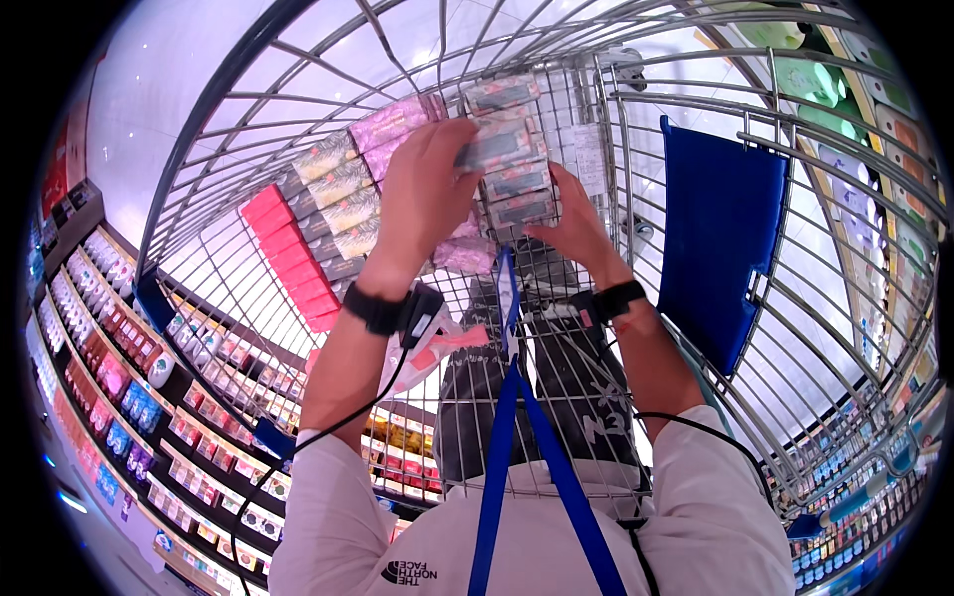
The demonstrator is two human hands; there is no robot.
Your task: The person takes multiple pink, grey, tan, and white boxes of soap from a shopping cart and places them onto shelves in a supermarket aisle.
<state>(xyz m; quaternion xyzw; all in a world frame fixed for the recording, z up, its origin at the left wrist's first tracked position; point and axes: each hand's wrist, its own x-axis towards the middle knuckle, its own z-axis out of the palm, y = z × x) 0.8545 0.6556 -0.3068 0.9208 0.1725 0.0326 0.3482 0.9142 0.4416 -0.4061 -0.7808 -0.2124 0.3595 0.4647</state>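
My left hand (428,194) grips the left end of a grey and pink floral box (508,145), fingers and thumb at its edges; that end is partly hidden and blurred. Beneath and around it, similar floral boxes (518,208) stand in a row inside the wire shopping cart (626,149). At the row's right side is my right hand (581,227), fingers and thumb spread along the box ends. Left of my left hand lie pink-purple patterned boxes (391,123), then cream and grey boxes (350,212) with a leaf print, dark boxes (320,235) and red boxes (291,257).
A pink and white plastic bag (440,346) lies near my left wrist. A printed paper slip (590,160) is by the cart's wire wall, and a blue panel (719,238) hangs at the right. Stocked store shelves (134,350) flank the cart. A blue lanyard (514,402) hangs before me.
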